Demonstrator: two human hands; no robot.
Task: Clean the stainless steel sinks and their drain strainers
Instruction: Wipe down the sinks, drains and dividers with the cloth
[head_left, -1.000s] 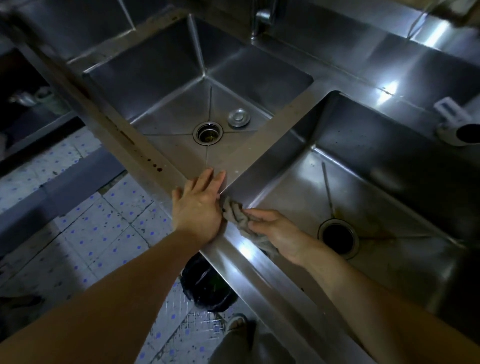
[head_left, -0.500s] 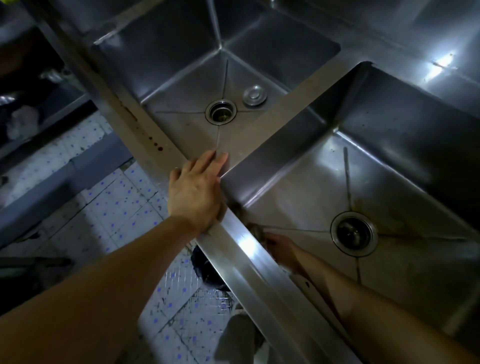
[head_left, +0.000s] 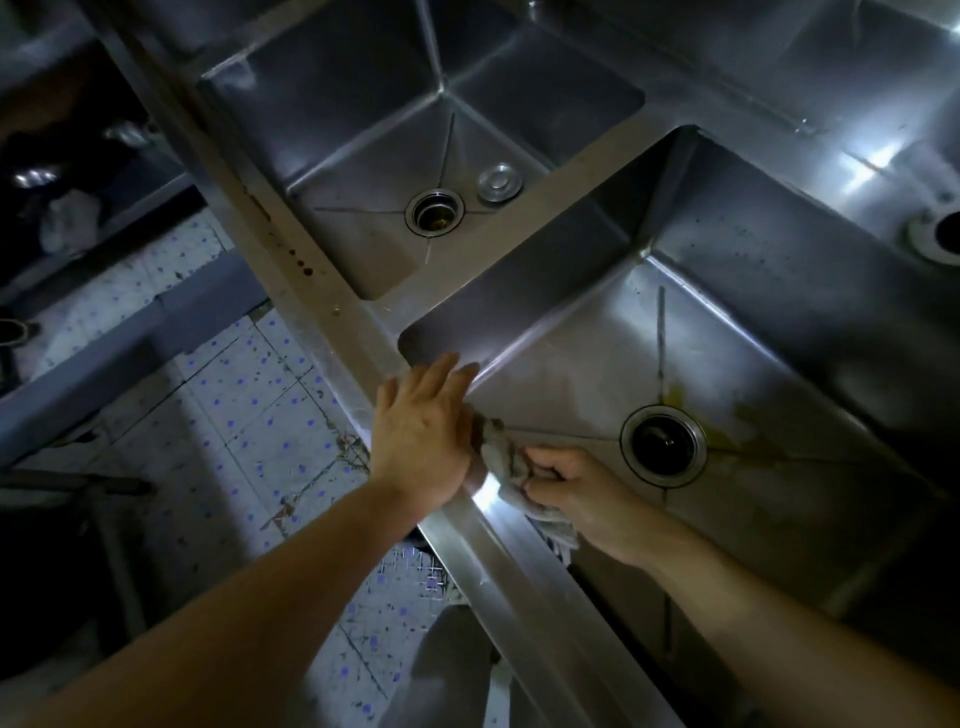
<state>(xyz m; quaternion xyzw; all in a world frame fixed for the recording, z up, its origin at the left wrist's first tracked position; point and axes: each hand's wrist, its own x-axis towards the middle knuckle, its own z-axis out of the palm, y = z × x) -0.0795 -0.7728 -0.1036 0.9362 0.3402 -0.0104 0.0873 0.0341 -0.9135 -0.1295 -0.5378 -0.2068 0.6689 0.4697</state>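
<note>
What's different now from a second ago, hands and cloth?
The right hand, gripping the cloth, dipped down the near sink's front wall and has come back up beside the rim. The left hand stayed flat on the front rim, now near that sink's corner. The stopper still lies in the far sink.

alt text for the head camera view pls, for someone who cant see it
A person's right hand grips a grey rag against the near wall of the right steel sink, while the left hand rests flat on the front rim. Yellowish stains surround that sink's open drain. The left sink holds a drain with a round stopper lying beside it.
</note>
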